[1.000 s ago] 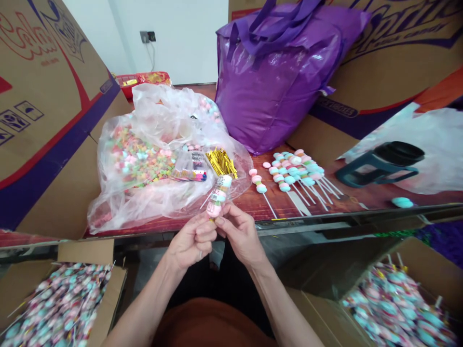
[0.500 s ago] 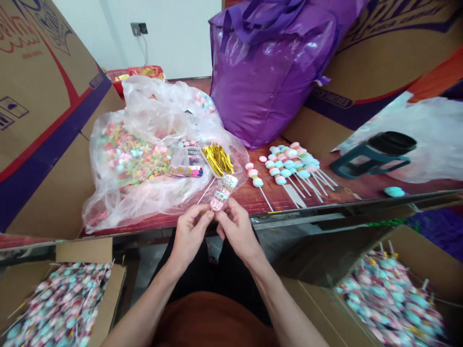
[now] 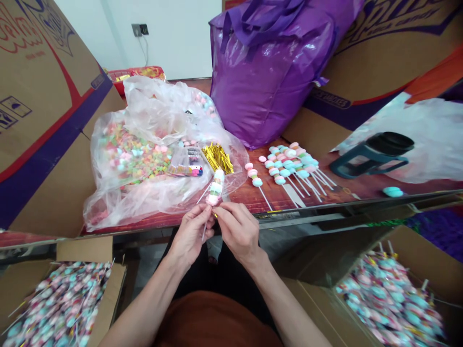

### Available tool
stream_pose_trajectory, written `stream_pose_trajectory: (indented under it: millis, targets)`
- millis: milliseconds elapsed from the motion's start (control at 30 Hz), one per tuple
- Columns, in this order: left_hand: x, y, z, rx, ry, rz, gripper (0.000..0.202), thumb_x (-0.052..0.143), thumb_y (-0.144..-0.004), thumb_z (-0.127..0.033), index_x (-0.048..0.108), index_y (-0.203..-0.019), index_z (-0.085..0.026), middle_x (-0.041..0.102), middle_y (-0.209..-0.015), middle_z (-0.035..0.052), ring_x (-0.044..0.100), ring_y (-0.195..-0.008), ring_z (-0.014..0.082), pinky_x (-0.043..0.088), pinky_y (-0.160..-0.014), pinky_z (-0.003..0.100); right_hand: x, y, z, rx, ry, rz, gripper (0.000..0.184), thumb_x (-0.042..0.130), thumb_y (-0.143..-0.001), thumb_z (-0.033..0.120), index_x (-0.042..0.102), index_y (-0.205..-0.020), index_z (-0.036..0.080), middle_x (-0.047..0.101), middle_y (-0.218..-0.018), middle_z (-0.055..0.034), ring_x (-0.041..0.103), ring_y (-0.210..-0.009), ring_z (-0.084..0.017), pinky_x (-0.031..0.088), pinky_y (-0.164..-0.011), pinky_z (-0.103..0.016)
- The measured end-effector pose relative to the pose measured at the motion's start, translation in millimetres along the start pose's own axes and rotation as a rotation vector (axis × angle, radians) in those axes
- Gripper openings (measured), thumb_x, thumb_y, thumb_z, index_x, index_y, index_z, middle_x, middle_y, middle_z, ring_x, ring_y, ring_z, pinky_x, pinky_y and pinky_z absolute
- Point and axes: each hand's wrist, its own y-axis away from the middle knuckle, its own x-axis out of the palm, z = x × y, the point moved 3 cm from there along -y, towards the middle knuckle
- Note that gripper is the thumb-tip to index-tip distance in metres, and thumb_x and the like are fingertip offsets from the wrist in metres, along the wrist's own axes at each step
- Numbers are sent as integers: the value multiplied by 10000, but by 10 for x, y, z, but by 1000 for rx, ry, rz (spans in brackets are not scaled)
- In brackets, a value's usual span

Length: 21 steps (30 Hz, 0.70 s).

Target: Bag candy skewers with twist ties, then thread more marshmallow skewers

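Both hands meet at the table's near edge around one wrapped candy skewer (image 3: 216, 187), three pastel marshmallow-like sweets on a white stick in a clear sleeve. My left hand (image 3: 191, 233) pinches the stick just below the sweets, and the stick's lower end pokes out beneath its fingers. My right hand (image 3: 237, 229) pinches the base of the wrapper, where a glint of gold twist tie shows. A bundle of gold twist ties (image 3: 218, 158) lies just beyond, on a clear plastic bag (image 3: 144, 140) full of loose pastel sweets.
Bare candy skewers (image 3: 289, 166) lie in a row on the red table (image 3: 325, 193). A purple bag (image 3: 271, 72) stands behind, a dark jug (image 3: 372, 154) at right. Cardboard boxes of wrapped skewers sit at lower left (image 3: 54, 303) and lower right (image 3: 390, 294). Big cartons flank both sides.
The skewer has turned in my fingers, from tilted with its label showing to nearly upright. My hands have stayed pinched at its base, and the view has dipped slightly.
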Motion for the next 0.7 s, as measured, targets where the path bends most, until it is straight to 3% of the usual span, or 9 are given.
stream_pose_trajectory:
  millis: [100, 233, 300, 400, 467, 533, 633, 700]
  targets:
    - [29, -6, 31, 21, 0, 49, 365, 917, -634, -365, 670, -822, -172, 587, -714, -33, 520, -609, 58, 418, -553, 158, 39, 24, 48, 161, -64, -29, 174, 530, -934, 112, 677, -919, 202, 675, -832, -75, 605, -757, -197, 469, -714, -328]
    - [90, -1, -53, 46, -32, 180, 356, 870, -688, -455, 730, -889, -196, 671, -901, 28, 604, -801, 142, 513, -726, 259, -30, 39, 71, 508, -340, -46, 129, 527, -963, 199, 629, -886, 215, 639, -792, -22, 589, -695, -164, 464, -658, -289]
    - [137, 59, -155, 184, -110, 238, 380, 782, -760, -555, 757, -870, -193, 674, -922, 61, 599, -901, 189, 514, -830, 309, -130, -10, 69, 624, -437, -43, 128, 545, -968, 229, 630, -872, 219, 640, -781, -1, 588, -689, -152, 463, -657, -273]
    - [192, 162, -245, 391, -337, 216, 475, 652, -840, -626, 759, -699, -185, 657, -914, 91, 559, -1013, 231, 462, -962, 348, -277, -131, 85, 593, -408, -88, 129, 582, -947, 220, 656, -842, 220, 641, -768, 1, 593, -705, -157, 459, -669, -276]
    - [197, 175, -222, 394, -417, 148, 521, 627, -849, -643, 738, -629, -184, 644, -886, 81, 552, -972, 218, 438, -977, 348, -301, -171, 118, 501, -376, -110, 119, 604, -926, 192, 687, -847, 222, 658, -778, -10, 604, -713, -167, 464, -671, -288]
    - [197, 144, -161, 315, -407, 131, 495, 663, -832, -631, 740, -645, -178, 641, -852, 65, 553, -915, 199, 431, -962, 340, -274, -133, 143, 468, -390, -129, 131, 612, -920, 186, 723, -863, 224, 686, -810, -28, 623, -745, -182, 479, -694, -304]
    - [223, 83, -88, 262, -404, 187, 377, 740, -813, -529, 752, -690, -173, 622, -740, 41, 563, -820, 183, 456, -863, 312, -225, 60, 113, 658, -555, -138, 169, 609, -946, 266, 774, -941, 230, 715, -838, -41, 626, -723, -179, 492, -679, -312]
    - [244, 56, -67, 325, -468, 158, 319, 747, -821, -464, 751, -674, -181, 590, -673, 29, 552, -735, 172, 460, -768, 294, -224, 225, 74, 849, -772, -108, 240, 610, -955, 370, 778, -1056, 231, 714, -777, -41, 603, -639, -167, 485, -610, -309]
